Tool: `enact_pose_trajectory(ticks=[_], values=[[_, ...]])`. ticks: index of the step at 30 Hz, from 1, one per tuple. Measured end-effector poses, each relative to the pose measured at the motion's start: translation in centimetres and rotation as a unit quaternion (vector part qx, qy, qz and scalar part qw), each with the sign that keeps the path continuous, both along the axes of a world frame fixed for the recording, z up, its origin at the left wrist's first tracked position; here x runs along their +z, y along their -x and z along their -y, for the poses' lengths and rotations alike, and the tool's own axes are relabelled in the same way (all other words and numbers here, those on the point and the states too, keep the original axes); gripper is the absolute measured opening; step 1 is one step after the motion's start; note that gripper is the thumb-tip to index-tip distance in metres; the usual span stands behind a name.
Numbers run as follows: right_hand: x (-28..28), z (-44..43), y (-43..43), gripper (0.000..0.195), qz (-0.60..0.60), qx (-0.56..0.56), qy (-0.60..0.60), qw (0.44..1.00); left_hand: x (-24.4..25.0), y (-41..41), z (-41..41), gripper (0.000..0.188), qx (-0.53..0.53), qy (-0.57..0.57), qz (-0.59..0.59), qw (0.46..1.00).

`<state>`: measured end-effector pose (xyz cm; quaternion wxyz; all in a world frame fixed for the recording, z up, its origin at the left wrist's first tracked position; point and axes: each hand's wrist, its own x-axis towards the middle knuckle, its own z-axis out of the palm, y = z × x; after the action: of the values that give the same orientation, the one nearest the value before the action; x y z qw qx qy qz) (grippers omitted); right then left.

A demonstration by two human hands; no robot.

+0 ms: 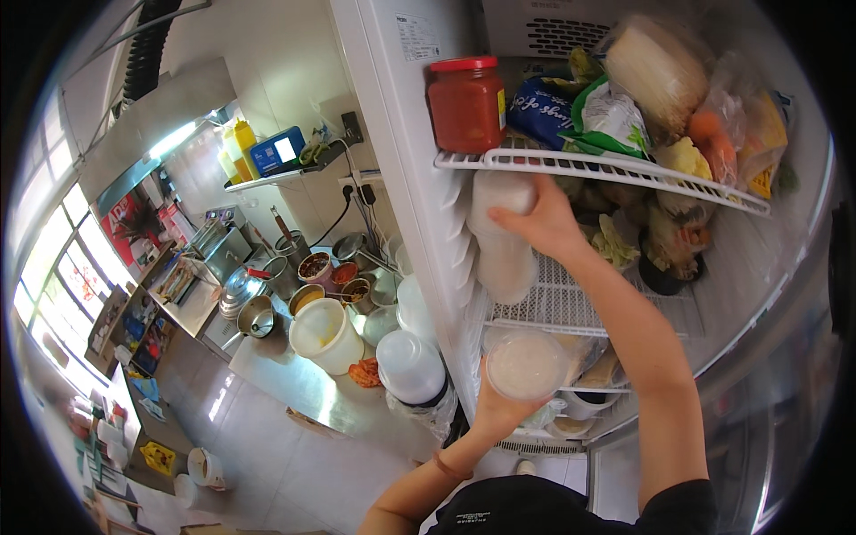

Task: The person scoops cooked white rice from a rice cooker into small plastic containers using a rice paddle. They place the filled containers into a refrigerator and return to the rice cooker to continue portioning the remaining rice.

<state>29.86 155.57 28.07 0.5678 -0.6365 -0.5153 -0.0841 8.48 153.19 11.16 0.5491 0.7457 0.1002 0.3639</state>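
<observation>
My right hand (548, 221) reaches into the open refrigerator under its upper wire shelf (602, 170). Its thumb and fingers wrap round the top tub of a stack of round, translucent plastic tubs (506, 271) with whitish contents. Lower down, outside the shelves, my left hand (501, 408) grips a round lidded plastic tub (526, 366), also with pale contents. The fingers of the right hand are partly hidden behind the stack.
A red-lidded jar (466, 105) and bagged food (659, 77) crowd the upper shelf. Leafy vegetables (612, 242) and a black bowl (669, 271) are on the shelf below. Left of the refrigerator, a steel counter (294, 384) holds pots, a white bucket (326, 338) and stacked plastic containers (409, 364).
</observation>
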Motion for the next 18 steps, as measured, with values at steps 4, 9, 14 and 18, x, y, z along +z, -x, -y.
enact_pose_trajectory(ticks=[4, 9, 14, 18], values=[[-0.7, -0.5, -2.3, 0.073, 0.107, 0.042, 0.028, 0.993, 0.1, -3.9, -0.2, 0.095, 0.014, 0.043, 0.038, 0.998], [-2.8, 3.6, -3.5, 0.068, 0.058, 0.050, -0.067, 0.995, 0.5, -8.9, -0.4, 0.089, -0.027, 0.089, 0.083, 0.992], [-10.3, 13.6, -2.7, 0.049, -0.059, 0.049, 0.062, 0.995, -1.1, -13.1, -0.1, 0.084, -0.055, 0.126, 0.130, 0.982], [-14.2, 13.0, -2.1, 0.043, -0.052, -0.031, 0.080, 0.995, -1.9, -12.9, 0.0, 0.085, -0.133, 0.175, 0.077, 0.973]])
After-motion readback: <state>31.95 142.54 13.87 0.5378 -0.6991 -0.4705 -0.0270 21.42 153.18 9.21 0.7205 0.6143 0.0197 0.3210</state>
